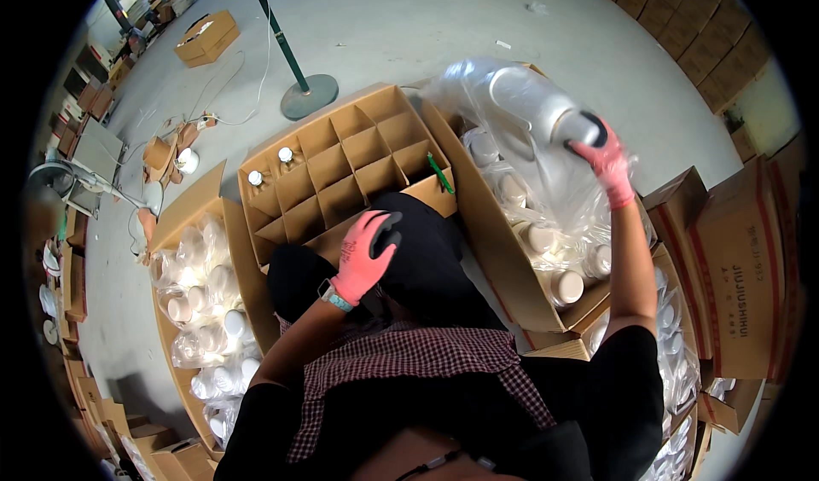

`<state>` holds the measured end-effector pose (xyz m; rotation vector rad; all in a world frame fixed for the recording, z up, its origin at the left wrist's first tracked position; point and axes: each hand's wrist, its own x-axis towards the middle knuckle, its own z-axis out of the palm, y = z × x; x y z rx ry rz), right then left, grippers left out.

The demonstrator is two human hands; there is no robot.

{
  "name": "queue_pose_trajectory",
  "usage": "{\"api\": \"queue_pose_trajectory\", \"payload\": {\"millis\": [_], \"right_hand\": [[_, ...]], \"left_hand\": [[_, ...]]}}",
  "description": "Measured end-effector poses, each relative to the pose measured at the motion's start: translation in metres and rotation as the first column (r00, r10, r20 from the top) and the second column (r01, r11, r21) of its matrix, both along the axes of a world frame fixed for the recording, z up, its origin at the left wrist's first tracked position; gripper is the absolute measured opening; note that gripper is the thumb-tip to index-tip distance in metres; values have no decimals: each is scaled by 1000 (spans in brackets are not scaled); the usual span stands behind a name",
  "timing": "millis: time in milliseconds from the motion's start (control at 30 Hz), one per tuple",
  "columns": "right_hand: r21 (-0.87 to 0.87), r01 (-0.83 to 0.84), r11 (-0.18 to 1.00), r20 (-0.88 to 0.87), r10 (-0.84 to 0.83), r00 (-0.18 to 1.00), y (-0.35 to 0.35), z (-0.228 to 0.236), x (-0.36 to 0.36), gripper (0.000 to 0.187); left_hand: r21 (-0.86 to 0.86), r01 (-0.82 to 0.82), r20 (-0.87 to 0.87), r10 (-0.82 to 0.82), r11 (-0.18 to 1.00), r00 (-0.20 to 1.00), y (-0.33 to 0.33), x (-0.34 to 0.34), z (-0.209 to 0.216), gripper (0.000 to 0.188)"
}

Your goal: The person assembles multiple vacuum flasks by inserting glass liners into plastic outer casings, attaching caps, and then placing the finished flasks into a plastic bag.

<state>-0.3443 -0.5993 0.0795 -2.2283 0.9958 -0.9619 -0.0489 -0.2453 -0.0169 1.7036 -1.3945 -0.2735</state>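
A corrugated brown divided carton (pixel 320 244), its inside cut into square cells by thin card, stands open before the person's dark-trousered knees (pixel 422 238). Two white-capped bottles (pixel 286 154) sit in cells toward its left end, and a slim green tool (pixel 441 174) leans at its right end. The two hands are apart. The right hand (pixel 601 150), in a pink glove with dark fingertips, grips the capped end of a smooth, silvery cylindrical bottle (pixel 529 104), raised beyond the carton's right end; a crinkled clear plastic bag (pixel 559 182) hangs around and below it, partly blurred. The left hand (pixel 367 251), gloved alike, is just on the near side of the divided carton, fingers loosely curled and holding nothing; whether it touches the knee I cannot tell. Close along the carton's right side runs an open right-hand carton (pixel 490 246) of round, pale-capped bottles (pixel 539 239) under glossy film; along its left side, a left-hand carton (pixel 246 281) holds more bagged bottles (pixel 196 298). Well to the right of the divided carton, a standing box (pixel 742 259) bears red stripes and dark printed lettering. Beyond its far edge, smooth grey floor (pixel 409 29) lies open, with a round fan base (pixel 310 97) near that edge.
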Motion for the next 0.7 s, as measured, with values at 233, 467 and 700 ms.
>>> {"api": "queue_pose_trajectory", "payload": {"millis": [233,467,700], "right_hand": [[-44,-286,957,-769,150,621,-96,5,182,82],[165,-180,970,-921,216,324,-137,-216,289,69],[170,42,985,-320,15,947,-190,-131,281,51]], "left_hand": [[23,-317,-50,317,948,947,14,56,-64,39],[185,-260,-188,293,948,937,7,64,-78,38],[336,-255,-429,388,907,816,9,68,-63,36]]}}
